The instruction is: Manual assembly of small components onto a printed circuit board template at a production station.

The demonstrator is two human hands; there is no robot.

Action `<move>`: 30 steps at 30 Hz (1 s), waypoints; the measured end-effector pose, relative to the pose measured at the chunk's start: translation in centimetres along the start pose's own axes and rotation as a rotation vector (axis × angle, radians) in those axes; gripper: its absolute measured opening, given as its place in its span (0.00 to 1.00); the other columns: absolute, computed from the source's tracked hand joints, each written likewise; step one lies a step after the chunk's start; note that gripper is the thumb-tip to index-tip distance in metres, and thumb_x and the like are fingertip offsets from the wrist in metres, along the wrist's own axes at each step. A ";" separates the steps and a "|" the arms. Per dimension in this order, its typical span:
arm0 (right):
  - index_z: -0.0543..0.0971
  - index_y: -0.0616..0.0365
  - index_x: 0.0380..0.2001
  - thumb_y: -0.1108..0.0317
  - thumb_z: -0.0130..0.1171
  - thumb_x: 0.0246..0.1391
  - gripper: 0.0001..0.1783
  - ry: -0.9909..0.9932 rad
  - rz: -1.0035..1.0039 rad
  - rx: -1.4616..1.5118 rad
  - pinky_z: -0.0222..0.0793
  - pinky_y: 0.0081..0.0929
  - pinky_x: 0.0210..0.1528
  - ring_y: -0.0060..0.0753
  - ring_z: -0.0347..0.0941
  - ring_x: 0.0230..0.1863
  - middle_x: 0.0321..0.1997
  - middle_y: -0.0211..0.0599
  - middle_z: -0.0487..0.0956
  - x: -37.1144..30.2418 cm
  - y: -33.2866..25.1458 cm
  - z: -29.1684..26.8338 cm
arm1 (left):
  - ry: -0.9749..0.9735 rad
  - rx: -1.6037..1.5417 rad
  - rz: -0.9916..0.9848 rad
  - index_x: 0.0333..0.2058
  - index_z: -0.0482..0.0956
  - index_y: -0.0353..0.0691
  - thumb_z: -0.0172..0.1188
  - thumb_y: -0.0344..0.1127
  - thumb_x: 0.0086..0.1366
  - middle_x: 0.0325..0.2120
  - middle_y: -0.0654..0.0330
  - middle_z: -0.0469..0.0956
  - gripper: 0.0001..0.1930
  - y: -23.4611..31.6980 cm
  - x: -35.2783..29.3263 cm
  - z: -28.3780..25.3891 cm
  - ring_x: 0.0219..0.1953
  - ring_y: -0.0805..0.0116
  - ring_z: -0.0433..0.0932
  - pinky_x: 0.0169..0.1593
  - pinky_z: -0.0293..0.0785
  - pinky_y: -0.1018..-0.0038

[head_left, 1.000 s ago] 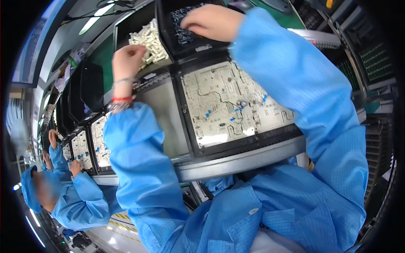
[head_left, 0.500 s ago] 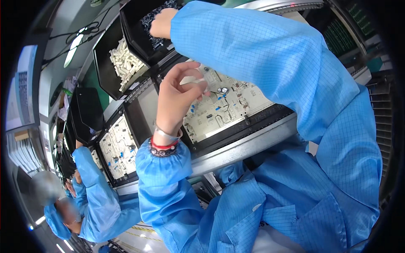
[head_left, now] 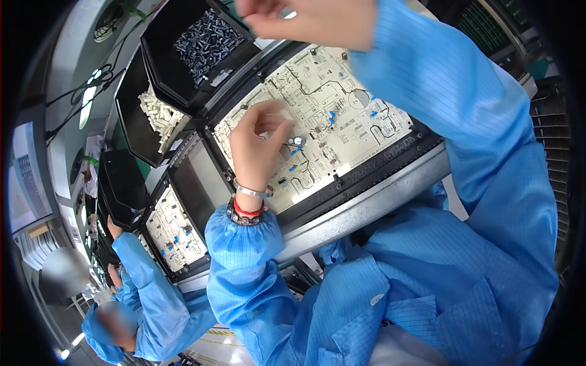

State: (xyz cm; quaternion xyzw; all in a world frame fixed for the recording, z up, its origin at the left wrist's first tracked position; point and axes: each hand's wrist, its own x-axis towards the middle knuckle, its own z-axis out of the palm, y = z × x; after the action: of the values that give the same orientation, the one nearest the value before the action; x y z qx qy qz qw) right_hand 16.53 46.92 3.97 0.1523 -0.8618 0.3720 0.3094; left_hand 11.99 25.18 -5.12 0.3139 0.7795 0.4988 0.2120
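Observation:
My left hand (head_left: 257,143) is curled over the left part of a cream circuit board (head_left: 366,143), thumb and fingers brought together around a small whitish part that is mostly hidden. Two small round silver-topped components (head_left: 297,141) stand on the board beside its thumb. Blurred by motion, my right hand (head_left: 314,23) is above the far edge of the board, to the right of a black bin (head_left: 165,67) of small dark cylindrical components (head_left: 207,46). Whether its fingers hold anything does not show.
Another black bin holds white oblong parts (head_left: 160,119). The board sits in a black frame behind a metal rail (head_left: 366,204). At left, a co-worker in a blue smock (head_left: 155,305) is near another board (head_left: 174,229) and a black bin (head_left: 122,183).
My right hand has come out of the bin of dark components and moved right, above the board's far edge. My left hand stays curled over the board. More of the board shows.

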 end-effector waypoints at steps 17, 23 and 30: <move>0.71 0.61 0.27 0.78 0.58 0.45 0.06 0.125 0.428 0.315 0.65 0.13 0.32 0.13 0.69 0.28 0.25 0.28 0.74 -8.3 1.7 -3.9 | -0.039 0.463 0.214 0.42 0.72 0.35 0.61 0.21 0.47 0.28 0.57 0.78 0.20 0.7 0.0 -0.1 0.27 0.70 0.79 0.33 0.75 0.79; 0.71 0.61 0.27 0.78 0.58 0.45 0.06 0.093 0.458 0.328 0.64 0.12 0.30 0.12 0.67 0.26 0.24 0.26 0.73 -8.6 2.1 -3.4 | -0.084 0.492 0.208 0.43 0.72 0.36 0.61 0.19 0.46 0.27 0.56 0.76 0.21 0.7 0.4 -0.3 0.27 0.67 0.78 0.32 0.75 0.76; 0.72 0.60 0.29 0.79 0.55 0.46 0.05 0.002 0.495 0.324 0.64 0.13 0.32 0.12 0.66 0.28 0.25 0.25 0.72 -8.7 2.3 -3.4 | -0.073 0.522 0.243 0.41 0.72 0.38 0.58 0.19 0.45 0.28 0.53 0.73 0.20 1.3 0.4 0.4 0.29 0.57 0.75 0.32 0.73 0.69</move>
State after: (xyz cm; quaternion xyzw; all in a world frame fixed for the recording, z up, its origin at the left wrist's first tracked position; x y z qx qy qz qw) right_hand 23.42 51.32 -1.08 -0.0153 -0.8018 0.5691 0.1819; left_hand 12.33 26.07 -4.14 0.4667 0.8300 0.2915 0.0908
